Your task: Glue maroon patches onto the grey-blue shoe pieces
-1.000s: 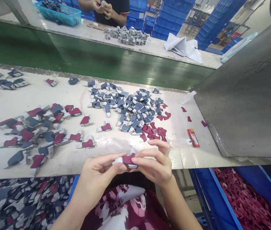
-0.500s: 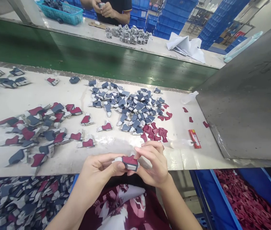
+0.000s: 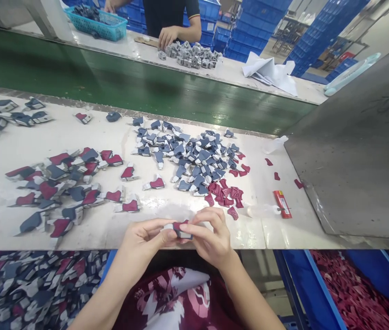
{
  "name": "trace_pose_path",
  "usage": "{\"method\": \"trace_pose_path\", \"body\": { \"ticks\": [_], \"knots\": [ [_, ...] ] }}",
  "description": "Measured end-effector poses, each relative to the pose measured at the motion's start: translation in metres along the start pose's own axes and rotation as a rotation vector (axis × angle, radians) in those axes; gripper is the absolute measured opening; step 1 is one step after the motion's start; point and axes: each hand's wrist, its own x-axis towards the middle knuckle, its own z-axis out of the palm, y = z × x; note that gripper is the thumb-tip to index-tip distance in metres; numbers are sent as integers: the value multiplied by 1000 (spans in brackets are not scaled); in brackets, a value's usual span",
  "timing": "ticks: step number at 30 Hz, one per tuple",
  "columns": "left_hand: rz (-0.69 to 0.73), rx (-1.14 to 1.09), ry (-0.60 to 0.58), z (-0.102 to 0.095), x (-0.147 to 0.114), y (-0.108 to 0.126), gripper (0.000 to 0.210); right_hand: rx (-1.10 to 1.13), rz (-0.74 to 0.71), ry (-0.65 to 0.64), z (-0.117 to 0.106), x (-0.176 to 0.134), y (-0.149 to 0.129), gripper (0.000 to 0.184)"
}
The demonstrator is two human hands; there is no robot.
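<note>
Near the table's front edge I hold a small grey-and-navy plastic part with a maroon inlay [image 3: 182,233]. My left hand [image 3: 149,240] grips its pale end between thumb and fingers. The fingertips of my right hand [image 3: 212,236] press on the maroon face and its right end, partly covering it. Just beyond my hands lie a pile of loose maroon inlays [image 3: 227,195] and a heap of navy-and-white parts [image 3: 194,153]. Further left, parts with maroon faces [image 3: 60,183] are spread in a group.
A red lighter [image 3: 282,204] lies to the right, beside a metal box [image 3: 356,137]. Below the table stand a bin of maroon pieces [image 3: 356,288] and a mass of parts [image 3: 36,288]. Across the green belt [image 3: 139,82], a co-worker's hand [image 3: 167,36] touches grey parts [image 3: 192,56].
My right fingers have shifted left over the maroon face. The view has moved slightly. Across the belt, the co-worker's hands have parted, one to the grey parts, the other towards the basket.
</note>
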Motion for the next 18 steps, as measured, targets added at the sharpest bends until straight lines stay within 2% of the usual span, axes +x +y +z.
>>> {"method": "trace_pose_path", "body": {
  "ticks": [3,5,8,10,13,16,18],
  "knots": [
    [98,111,-23,-13,2,0,20,23,1,64,10,-2,-3,32],
    [163,250,-29,-23,3,1,19,35,-44,86,16,1,-6,27],
    [297,505,31,-43,4,3,18,33,-113,40,23,10,-6,21],
    [436,671,167,-61,7,5,21,-10,-129,-65,26,20,1,32],
    [683,911,494,-93,14,8,29,-134,-105,-267,28,38,19,62],
    [810,1100,752,-118,22,12,36,-281,-70,-411,35,56,36,59],
    [854,1134,834,-120,26,13,42,-334,-71,-474,45,66,42,56]
  ]
}}
